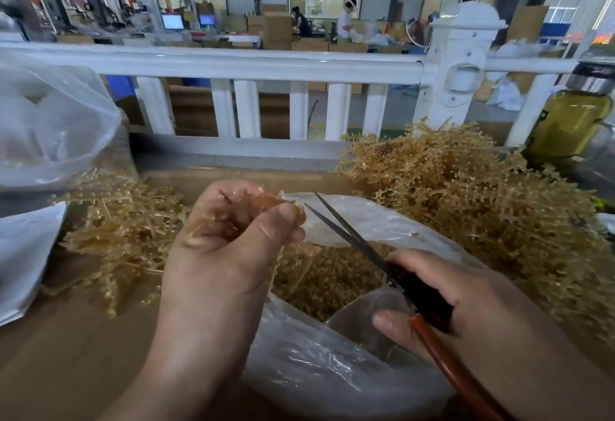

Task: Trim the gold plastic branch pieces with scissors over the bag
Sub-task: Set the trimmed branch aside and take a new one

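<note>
Two hands are held above the open clear bag [316,370] so that cut bits drop into it: a gold branch piece [266,201] is pinched between thumb and curled fingers of the left hand [229,244], and the scissors [352,237] are gripped by their dark handles in the right hand [459,297], blades slightly parted and aimed at the piece's exposed end (contact cannot be told). A large right pile [466,194] is heaped near the scissors hand, likely as untrimmed stock within reach; a smaller left pile [123,231] is kept apart, and gold trimmings [319,284] are collected in the bag.
</note>
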{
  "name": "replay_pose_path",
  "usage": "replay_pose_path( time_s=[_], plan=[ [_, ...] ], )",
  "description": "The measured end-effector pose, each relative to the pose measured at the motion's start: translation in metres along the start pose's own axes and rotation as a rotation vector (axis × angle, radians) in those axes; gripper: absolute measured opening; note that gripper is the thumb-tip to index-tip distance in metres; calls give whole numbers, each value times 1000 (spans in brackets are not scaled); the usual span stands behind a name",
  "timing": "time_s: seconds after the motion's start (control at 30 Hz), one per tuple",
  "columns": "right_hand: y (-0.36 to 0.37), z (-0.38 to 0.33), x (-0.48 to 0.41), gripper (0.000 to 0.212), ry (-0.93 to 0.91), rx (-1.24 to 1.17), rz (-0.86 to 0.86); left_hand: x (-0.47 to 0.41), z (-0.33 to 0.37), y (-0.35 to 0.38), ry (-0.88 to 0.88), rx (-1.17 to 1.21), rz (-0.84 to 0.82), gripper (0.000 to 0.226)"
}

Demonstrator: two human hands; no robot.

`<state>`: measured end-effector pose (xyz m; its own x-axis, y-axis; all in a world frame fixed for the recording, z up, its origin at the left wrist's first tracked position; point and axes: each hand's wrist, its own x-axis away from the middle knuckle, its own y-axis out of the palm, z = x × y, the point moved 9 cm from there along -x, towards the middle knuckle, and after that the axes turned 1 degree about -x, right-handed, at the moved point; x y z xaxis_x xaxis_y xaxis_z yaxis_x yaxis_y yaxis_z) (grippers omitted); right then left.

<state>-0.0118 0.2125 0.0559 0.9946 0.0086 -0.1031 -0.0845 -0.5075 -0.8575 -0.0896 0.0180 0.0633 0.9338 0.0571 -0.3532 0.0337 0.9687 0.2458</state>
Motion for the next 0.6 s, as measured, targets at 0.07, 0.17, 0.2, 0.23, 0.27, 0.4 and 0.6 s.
replay_pose_path(
  time_s=[0.07, 0.17, 0.2, 0.23, 0.27, 0.4, 0.6],
  plan=[
    [0, 0, 0, 44, -9, 9, 1, -7, -14, -1, -115, -36, -34, 26],
    [1, 1, 0, 43, -39, 29, 5, -7, -54, -21, -334, 89, 41, 31],
    [2, 2, 0, 42, -42, 24, 2, -9, -59, -26, -341, 36, 52, 36],
    [1, 1, 0, 41, -54, 19, 8, -8, -55, -27, -295, -52, 48, 35],
    [0, 1, 0, 43, -62, 12, 18, -7, -39, -22, -166, -107, -6, 28],
    [-3, -5, 1, 57, -93, 21, 44, 14, 17, -11, 168, -161, 48, 18],
    [-9, -12, 4, 53, -75, 38, 76, 8, 8, -11, 148, -228, 29, 13]
  ],
)
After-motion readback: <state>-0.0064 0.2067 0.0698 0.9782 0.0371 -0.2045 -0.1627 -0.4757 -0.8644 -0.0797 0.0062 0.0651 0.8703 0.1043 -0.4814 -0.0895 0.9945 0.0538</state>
